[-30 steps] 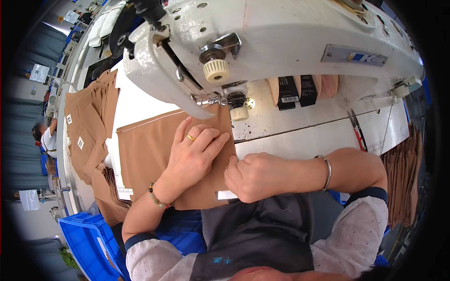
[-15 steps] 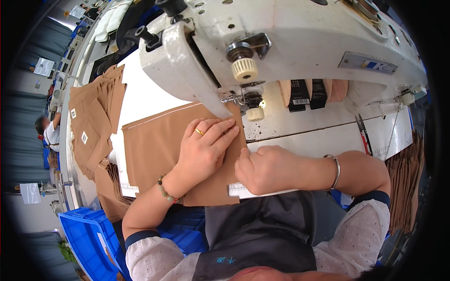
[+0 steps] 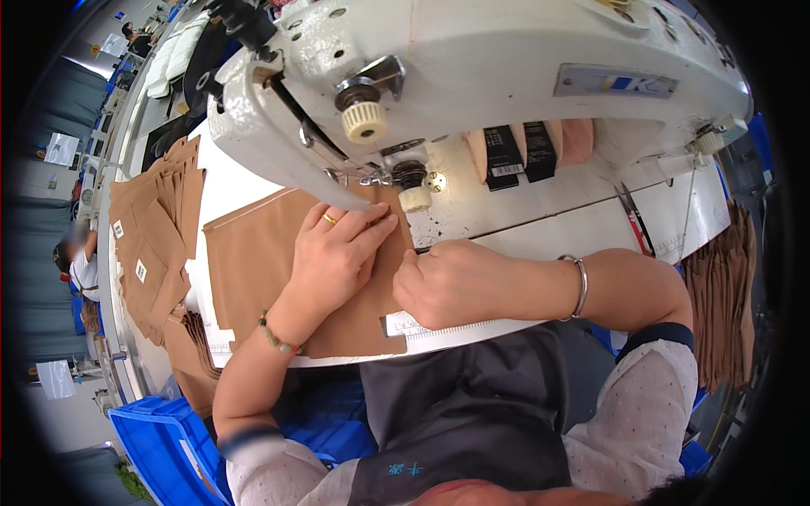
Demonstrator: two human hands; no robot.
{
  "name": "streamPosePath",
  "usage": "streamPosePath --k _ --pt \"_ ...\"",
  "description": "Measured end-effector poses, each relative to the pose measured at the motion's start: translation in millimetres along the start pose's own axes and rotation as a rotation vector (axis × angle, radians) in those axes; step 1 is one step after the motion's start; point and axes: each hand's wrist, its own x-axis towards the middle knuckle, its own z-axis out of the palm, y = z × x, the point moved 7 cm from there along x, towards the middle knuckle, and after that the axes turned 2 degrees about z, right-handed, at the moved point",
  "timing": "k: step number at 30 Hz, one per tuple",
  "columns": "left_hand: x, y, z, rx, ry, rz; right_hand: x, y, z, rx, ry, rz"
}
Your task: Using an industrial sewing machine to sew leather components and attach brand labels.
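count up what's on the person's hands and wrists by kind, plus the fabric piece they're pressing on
hands: 2, left hand and right hand
gold ring: 1
bead bracelet: 1
metal bangle: 1
tan fabric piece under both hands: 1
total: 6

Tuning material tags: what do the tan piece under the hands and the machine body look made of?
Tan piece: likely woven fabric, matte; it lies limp and flat under the left hand. Sewing machine body: probably painted metal, glossy off-white, with chipped, grimy spots.
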Motion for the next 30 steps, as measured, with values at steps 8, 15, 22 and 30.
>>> streamPosePath --k 8,15,22,30 --pt "4 26 1 0.173 -0.084 -0.148 -19 48 -43 -0.026 -0.074 0.363" --pt "3 20 -13 -0.011 -0.056 -0.194 -74 91 -57 -0.323 0.081 0.545" --pt "-4 9 -3 -0.905 -0.251 -0.579 -66 84 -65 -0.111 0.124 0.589" --pt "-11 16 36 -1.588 -0.221 -0.731 -3 -20 -49 0.089 0.049 0.322"
